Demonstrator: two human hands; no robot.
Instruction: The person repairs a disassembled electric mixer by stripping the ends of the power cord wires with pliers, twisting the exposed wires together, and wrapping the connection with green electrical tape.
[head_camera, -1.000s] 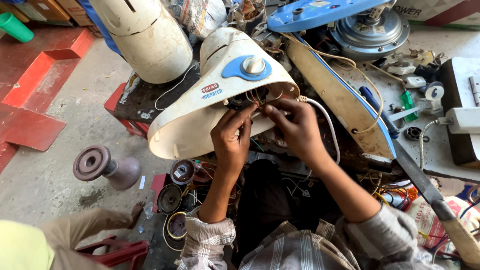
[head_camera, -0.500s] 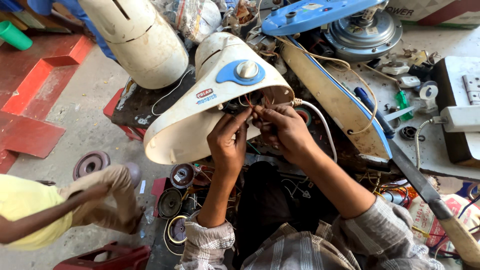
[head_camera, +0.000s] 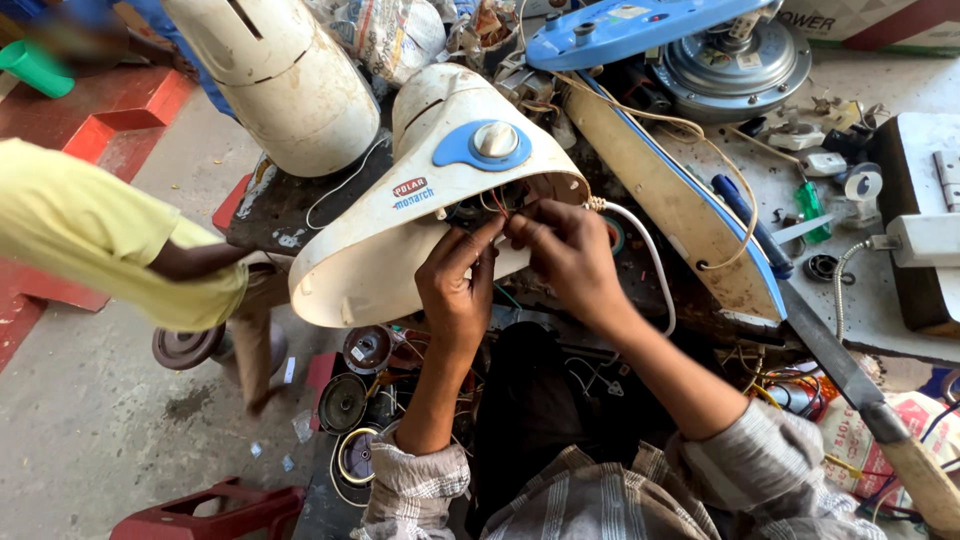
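head view, left hand (head_camera: 455, 285): fingers pinched narrow on the thin wires (head_camera: 497, 205) inside the open underside of the cream fan base (head_camera: 400, 240)
head view, right hand (head_camera: 570, 250): closed on the same wires, fingertips touching the left's
White cord (head_camera: 650, 262): looped just past the right wrist
Nearby: yellow sleeve (head_camera: 100, 240) seen well left of both hands
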